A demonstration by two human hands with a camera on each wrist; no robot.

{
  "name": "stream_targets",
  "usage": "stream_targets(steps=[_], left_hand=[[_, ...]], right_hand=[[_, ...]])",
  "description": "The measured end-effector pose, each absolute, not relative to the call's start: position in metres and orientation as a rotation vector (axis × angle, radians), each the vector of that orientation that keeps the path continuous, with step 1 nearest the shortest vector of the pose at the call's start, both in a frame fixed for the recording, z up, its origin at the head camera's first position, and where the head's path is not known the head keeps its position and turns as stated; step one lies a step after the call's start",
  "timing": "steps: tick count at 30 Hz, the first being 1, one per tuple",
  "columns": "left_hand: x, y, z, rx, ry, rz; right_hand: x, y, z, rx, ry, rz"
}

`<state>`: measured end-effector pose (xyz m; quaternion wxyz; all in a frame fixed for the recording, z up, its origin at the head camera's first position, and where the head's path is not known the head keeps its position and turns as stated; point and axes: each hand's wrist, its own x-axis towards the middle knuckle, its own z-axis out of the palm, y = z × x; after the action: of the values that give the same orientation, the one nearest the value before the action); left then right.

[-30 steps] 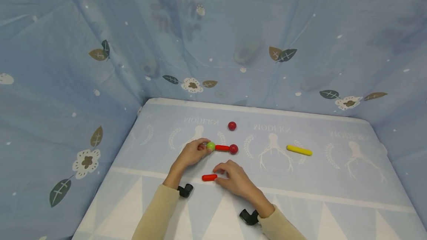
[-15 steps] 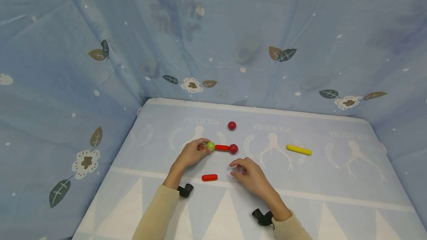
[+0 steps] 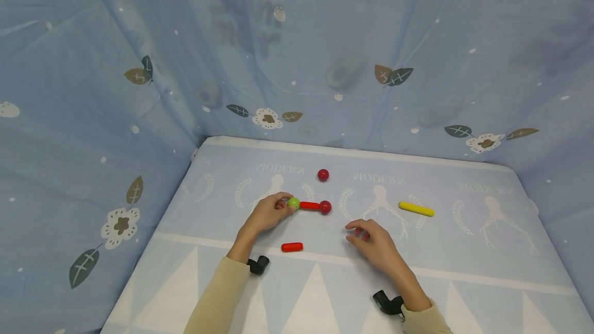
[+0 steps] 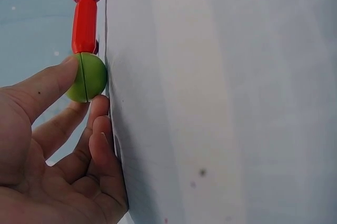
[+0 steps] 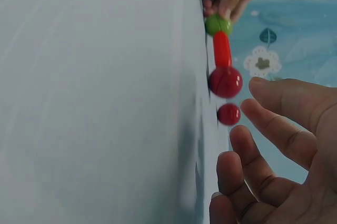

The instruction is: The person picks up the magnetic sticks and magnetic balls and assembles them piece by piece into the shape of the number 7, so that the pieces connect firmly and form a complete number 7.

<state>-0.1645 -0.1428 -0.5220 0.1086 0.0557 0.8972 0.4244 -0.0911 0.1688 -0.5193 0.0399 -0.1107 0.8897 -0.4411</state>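
Observation:
My left hand (image 3: 271,211) pinches a green ball (image 3: 294,203) between thumb and fingers. A short red stick (image 3: 309,205) joins that ball to a dark red ball (image 3: 325,207), so the three form a row on the table. The left wrist view shows my thumb against the green ball (image 4: 88,77) and the red stick (image 4: 84,24) running away from it. Right of the row, my right hand (image 3: 377,244) holds nothing, its fingers loosely bent and spread. In the right wrist view its fingertips are apart from the dark red ball (image 5: 226,82).
A loose red stick (image 3: 292,247) lies nearer me, between the hands. Behind the row sits another dark red ball (image 3: 323,174). A longer yellow stick (image 3: 416,209) lies to the right. Patterned blue cloth (image 3: 297,66) hangs around the table (image 3: 464,251).
My right hand has moved off to the right, away from the loose red stick, which stays where it was. The left hand keeps its hold on the green ball.

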Motion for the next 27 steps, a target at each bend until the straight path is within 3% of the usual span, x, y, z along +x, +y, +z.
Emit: stream_targets(steps=[27], left_hand=[[-0.164, -0.142, -0.520, 0.149, 2.633, 1.239]], right_hand=[[-0.090, 0.271, -0.513, 0.074, 2.874, -1.183]])
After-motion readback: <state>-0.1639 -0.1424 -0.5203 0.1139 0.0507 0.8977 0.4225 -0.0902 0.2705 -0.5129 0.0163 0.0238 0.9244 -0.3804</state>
